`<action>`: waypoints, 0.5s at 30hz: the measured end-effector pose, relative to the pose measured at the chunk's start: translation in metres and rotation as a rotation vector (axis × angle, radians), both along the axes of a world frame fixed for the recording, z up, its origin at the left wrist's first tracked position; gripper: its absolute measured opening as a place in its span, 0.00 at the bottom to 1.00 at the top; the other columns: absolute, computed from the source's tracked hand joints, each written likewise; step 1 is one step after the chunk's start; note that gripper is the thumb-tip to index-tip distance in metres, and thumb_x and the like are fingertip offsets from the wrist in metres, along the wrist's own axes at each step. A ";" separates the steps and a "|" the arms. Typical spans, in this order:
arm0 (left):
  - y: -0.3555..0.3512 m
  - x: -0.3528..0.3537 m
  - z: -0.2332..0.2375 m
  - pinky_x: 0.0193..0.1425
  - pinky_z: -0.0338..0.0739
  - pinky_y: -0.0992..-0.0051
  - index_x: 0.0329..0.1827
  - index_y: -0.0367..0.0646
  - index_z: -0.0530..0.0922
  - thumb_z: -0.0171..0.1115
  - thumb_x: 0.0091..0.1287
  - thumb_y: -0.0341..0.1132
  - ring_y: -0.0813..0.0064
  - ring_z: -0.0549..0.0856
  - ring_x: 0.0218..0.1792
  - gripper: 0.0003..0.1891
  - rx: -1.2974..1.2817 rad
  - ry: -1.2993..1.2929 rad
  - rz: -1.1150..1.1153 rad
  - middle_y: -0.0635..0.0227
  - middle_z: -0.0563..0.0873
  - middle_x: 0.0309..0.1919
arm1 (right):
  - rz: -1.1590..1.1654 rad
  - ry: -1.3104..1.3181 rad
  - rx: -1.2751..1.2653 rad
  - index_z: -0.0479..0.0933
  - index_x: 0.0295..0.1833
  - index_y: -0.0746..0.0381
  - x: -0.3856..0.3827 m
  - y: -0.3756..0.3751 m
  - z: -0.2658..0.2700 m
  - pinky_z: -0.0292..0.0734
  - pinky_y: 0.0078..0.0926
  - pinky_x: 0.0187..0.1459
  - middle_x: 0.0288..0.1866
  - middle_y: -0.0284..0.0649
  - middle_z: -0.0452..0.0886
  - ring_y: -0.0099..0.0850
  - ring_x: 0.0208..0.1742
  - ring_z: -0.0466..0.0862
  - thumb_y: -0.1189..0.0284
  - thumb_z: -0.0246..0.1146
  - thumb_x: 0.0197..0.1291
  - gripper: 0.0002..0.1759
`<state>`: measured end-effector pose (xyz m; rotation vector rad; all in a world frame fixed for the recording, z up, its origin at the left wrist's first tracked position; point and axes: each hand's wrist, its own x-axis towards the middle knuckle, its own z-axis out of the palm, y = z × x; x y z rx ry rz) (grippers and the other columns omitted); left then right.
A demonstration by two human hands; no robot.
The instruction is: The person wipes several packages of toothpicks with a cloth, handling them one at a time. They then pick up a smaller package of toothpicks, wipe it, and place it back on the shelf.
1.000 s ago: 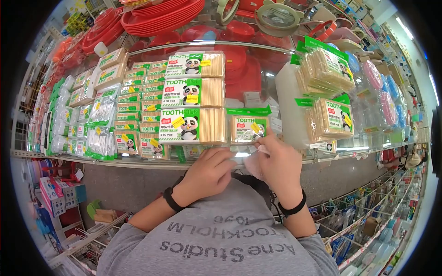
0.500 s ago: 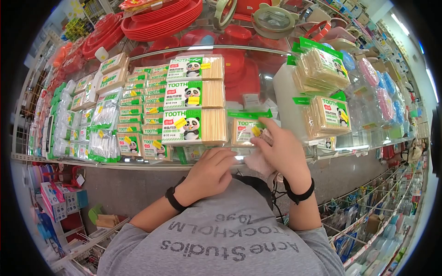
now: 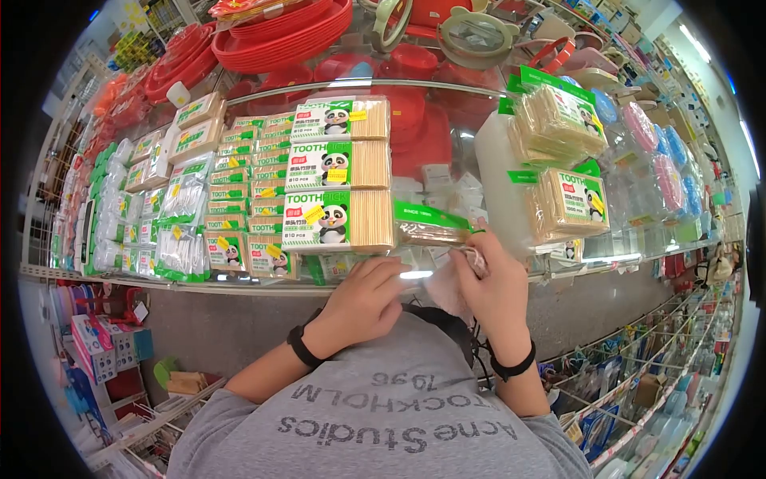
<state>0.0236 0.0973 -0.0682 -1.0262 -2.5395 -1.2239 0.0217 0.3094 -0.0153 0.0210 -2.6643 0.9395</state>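
My right hand [image 3: 495,279] is closed on the right end of a small toothpick packet [image 3: 431,232] with a green header strip. The packet is tilted, so its edge shows rather than its panda label. A pale pinkish cloth [image 3: 448,289] is bunched in the same hand and hangs below it. My left hand [image 3: 363,299] lies with loosely bent fingers at the front edge of the glass shelf [image 3: 319,279], holding nothing visible. Just beyond it stand large toothpick packs [image 3: 317,217] with panda labels.
Smaller toothpick packs [image 3: 227,251] and bags of cotton swabs [image 3: 182,249] fill the shelf's left side. More toothpick packs [image 3: 574,199] are stacked at right, beside a white container [image 3: 503,172]. Red trays [image 3: 279,40] lie behind. A wire rack [image 3: 630,399] stands low at right.
The toothpick packet lay with its panda label facing up; now my right hand has tipped it and gripped its right end. That hand moved slightly down. My left hand has hardly moved.
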 end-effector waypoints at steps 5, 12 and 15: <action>0.000 0.001 -0.003 0.60 0.75 0.59 0.41 0.40 0.80 0.62 0.51 0.21 0.55 0.79 0.58 0.13 -0.009 0.005 0.005 0.61 0.82 0.51 | -0.023 -0.086 -0.023 0.71 0.54 0.60 0.017 0.013 0.004 0.81 0.37 0.38 0.66 0.56 0.75 0.50 0.41 0.86 0.70 0.73 0.54 0.25; 0.001 0.002 -0.006 0.60 0.75 0.59 0.40 0.40 0.80 0.62 0.51 0.21 0.55 0.80 0.57 0.13 -0.020 0.018 0.014 0.61 0.82 0.52 | -0.005 -0.163 -0.057 0.63 0.65 0.64 0.022 0.016 0.005 0.81 0.37 0.45 0.70 0.55 0.72 0.49 0.52 0.85 0.71 0.73 0.54 0.36; 0.002 0.001 -0.005 0.60 0.75 0.60 0.40 0.40 0.81 0.62 0.51 0.20 0.55 0.80 0.57 0.13 -0.022 0.010 0.011 0.61 0.83 0.52 | 0.054 -0.070 -0.084 0.60 0.69 0.65 0.014 0.016 -0.002 0.79 0.39 0.51 0.69 0.54 0.73 0.51 0.58 0.82 0.73 0.71 0.57 0.38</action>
